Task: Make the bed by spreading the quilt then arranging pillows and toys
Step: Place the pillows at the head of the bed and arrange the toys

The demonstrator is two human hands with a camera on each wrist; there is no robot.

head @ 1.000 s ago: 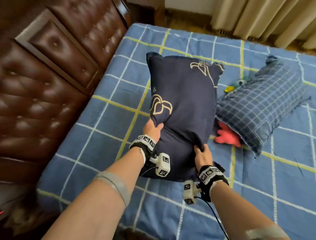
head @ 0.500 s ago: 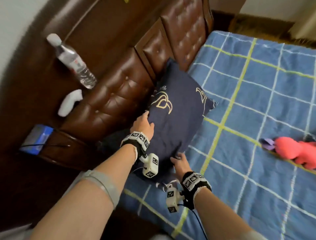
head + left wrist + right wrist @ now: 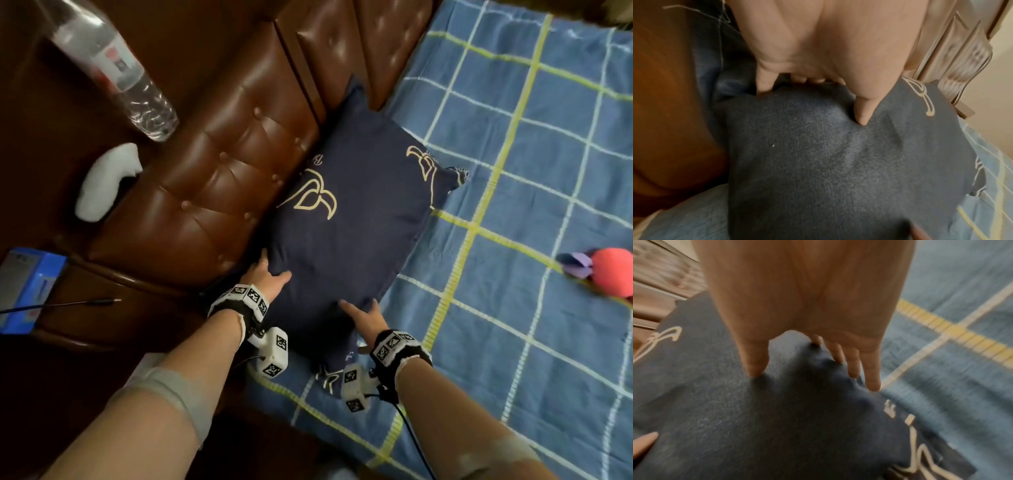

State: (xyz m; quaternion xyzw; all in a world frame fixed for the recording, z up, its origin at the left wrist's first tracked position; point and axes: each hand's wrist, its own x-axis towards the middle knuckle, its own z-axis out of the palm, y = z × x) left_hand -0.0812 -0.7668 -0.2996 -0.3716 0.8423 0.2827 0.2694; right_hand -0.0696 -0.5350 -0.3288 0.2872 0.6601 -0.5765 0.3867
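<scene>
A navy pillow (image 3: 349, 240) with gold embroidery lies on the blue checked quilt (image 3: 513, 325), its left side against the brown leather headboard (image 3: 212, 192). My left hand (image 3: 265, 277) grips its near left edge: in the left wrist view the thumb (image 3: 861, 116) presses into the pillow (image 3: 828, 162) and the fingers curl behind the edge. My right hand (image 3: 363, 318) holds the near right edge; the right wrist view shows the thumb (image 3: 756, 366) on top and fingers (image 3: 869, 379) down the side, a ridge of pillow (image 3: 735, 418) between. A pink plush toy (image 3: 613, 274) lies far right.
Behind the headboard, a dark ledge carries a lying water bottle (image 3: 116, 68), a white curved object (image 3: 106, 181), a blue box (image 3: 27, 287) and a thin cable (image 3: 68, 303). The quilt stretches flat to the right of the pillow.
Both hands carried the navy pillow from the middle of the bed to the headboard and lowered it there. The checked pillow has left the view.
</scene>
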